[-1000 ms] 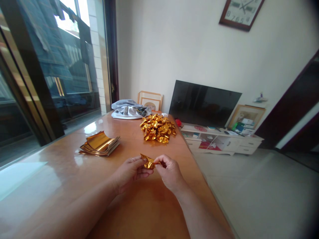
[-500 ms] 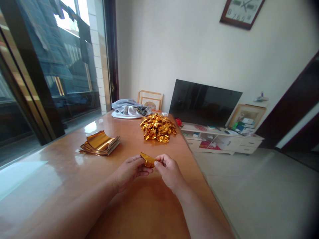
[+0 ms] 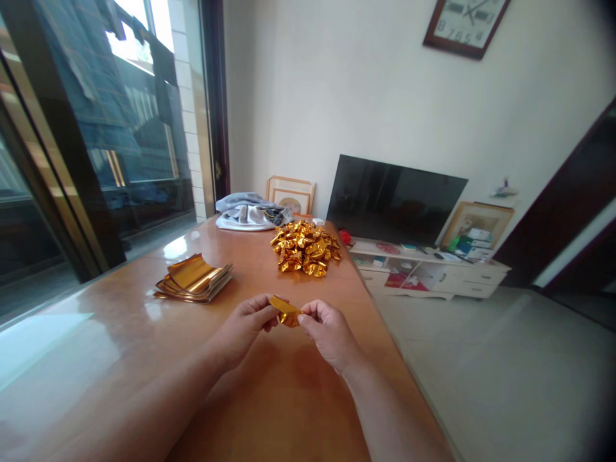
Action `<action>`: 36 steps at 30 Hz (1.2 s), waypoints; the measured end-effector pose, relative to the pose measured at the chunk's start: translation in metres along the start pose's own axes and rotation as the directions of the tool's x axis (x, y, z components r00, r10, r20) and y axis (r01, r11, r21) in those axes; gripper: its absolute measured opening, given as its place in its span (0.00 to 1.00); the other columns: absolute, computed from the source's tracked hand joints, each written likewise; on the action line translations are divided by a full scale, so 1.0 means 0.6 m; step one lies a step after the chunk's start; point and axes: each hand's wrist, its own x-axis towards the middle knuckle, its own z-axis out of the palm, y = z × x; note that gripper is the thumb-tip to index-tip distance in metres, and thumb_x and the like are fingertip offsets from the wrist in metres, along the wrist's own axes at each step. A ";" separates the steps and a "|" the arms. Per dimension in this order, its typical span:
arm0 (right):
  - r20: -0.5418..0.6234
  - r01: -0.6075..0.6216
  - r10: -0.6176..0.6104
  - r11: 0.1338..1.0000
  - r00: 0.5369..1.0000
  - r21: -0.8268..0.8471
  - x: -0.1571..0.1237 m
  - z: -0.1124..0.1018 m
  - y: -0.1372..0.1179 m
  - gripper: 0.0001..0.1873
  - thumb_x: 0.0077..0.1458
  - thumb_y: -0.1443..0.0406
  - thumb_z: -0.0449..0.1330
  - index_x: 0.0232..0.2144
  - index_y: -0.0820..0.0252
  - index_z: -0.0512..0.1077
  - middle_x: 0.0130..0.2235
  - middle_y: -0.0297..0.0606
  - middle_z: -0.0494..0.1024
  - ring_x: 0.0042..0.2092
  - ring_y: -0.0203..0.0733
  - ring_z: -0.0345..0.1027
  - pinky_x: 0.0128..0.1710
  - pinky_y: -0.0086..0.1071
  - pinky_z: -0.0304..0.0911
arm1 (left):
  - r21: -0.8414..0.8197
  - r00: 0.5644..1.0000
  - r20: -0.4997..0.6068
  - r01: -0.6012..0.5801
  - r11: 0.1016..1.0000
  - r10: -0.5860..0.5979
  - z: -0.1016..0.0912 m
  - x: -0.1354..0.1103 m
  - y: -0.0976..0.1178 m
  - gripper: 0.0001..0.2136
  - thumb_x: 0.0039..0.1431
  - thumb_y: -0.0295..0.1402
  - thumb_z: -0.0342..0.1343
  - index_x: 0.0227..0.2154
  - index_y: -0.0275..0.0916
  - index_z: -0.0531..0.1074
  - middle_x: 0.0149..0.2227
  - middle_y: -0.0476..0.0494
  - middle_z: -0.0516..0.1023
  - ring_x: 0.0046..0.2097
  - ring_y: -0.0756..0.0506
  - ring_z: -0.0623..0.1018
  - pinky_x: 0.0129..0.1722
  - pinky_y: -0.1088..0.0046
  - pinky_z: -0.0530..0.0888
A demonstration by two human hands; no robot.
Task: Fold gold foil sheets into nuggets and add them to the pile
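Note:
Both of my hands hold one small piece of gold foil paper [image 3: 285,310] just above the wooden table [image 3: 269,410]. My left hand [image 3: 245,328] pinches its left end with closed fingers. My right hand [image 3: 325,333] pinches its right end, fingers curled. Farther back on the table lies a pile of folded gold foil pieces [image 3: 305,247]. A stack of flat gold foil sheets [image 3: 192,279] rests to the left of my hands.
A grey and white cloth bundle [image 3: 248,212] lies at the table's far end. Picture frames [image 3: 290,191] lean on the wall behind it. A dark TV [image 3: 394,199] stands on a white low cabinet [image 3: 428,269] at the right. Glass doors run along the left.
My hands have shifted slightly up and the foil piece has been turned and pressed between the fingers; it looks more compact than a second ago.

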 end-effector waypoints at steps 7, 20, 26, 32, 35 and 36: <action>-0.057 0.027 -0.030 0.999 0.998 -0.040 0.004 -0.001 0.011 0.08 0.57 0.61 0.60 0.33 0.61 0.71 0.28 0.29 0.68 0.29 0.34 0.56 0.28 0.28 0.54 | -0.257 1.000 -0.016 0.013 0.966 -0.018 -0.004 0.006 -0.015 0.14 0.66 0.40 0.51 0.36 0.36 0.76 0.33 0.43 0.76 0.36 0.46 0.72 0.39 0.68 0.68; -0.008 0.073 -0.074 0.992 0.997 -0.100 0.002 0.003 0.013 0.07 0.57 0.61 0.60 0.34 0.59 0.71 0.30 0.31 0.71 0.31 0.36 0.59 0.32 0.29 0.58 | 0.001 0.997 -0.025 -0.067 0.998 0.067 -0.006 0.004 -0.007 0.11 0.63 0.40 0.60 0.36 0.36 0.75 0.31 0.47 0.75 0.33 0.50 0.68 0.36 0.72 0.65; -0.004 0.075 -0.076 0.993 0.997 -0.088 0.001 0.002 0.011 0.07 0.57 0.61 0.60 0.34 0.59 0.71 0.30 0.31 0.71 0.31 0.36 0.60 0.33 0.29 0.59 | -0.046 0.999 -0.020 -0.052 0.998 0.051 -0.006 0.004 -0.009 0.11 0.62 0.40 0.60 0.35 0.37 0.75 0.31 0.48 0.73 0.32 0.50 0.67 0.35 0.72 0.64; 0.034 0.030 -0.029 1.000 0.999 -0.005 -0.001 0.002 0.001 0.09 0.56 0.60 0.62 0.36 0.59 0.73 0.34 0.33 0.75 0.34 0.37 0.65 0.36 0.30 0.60 | -0.021 0.999 -0.010 -0.033 0.999 0.033 -0.006 0.003 -0.004 0.12 0.63 0.42 0.59 0.33 0.36 0.74 0.30 0.48 0.73 0.32 0.49 0.68 0.35 0.72 0.64; 0.054 -0.006 0.006 1.000 0.999 0.005 -0.002 0.001 0.000 0.13 0.59 0.56 0.60 0.36 0.60 0.74 0.32 0.33 0.75 0.32 0.37 0.64 0.33 0.29 0.59 | -0.023 0.999 -0.010 -0.033 0.999 0.033 -0.005 0.002 -0.004 0.12 0.62 0.41 0.59 0.34 0.36 0.75 0.30 0.48 0.73 0.32 0.49 0.68 0.35 0.72 0.64; 0.053 -0.009 0.010 1.000 0.999 -0.006 -0.002 0.000 0.000 0.14 0.61 0.55 0.59 0.36 0.61 0.74 0.30 0.33 0.73 0.31 0.36 0.63 0.31 0.29 0.58 | -0.026 0.999 -0.011 -0.033 0.999 0.033 -0.005 0.002 -0.004 0.11 0.62 0.41 0.60 0.34 0.37 0.75 0.30 0.48 0.73 0.32 0.49 0.68 0.35 0.72 0.64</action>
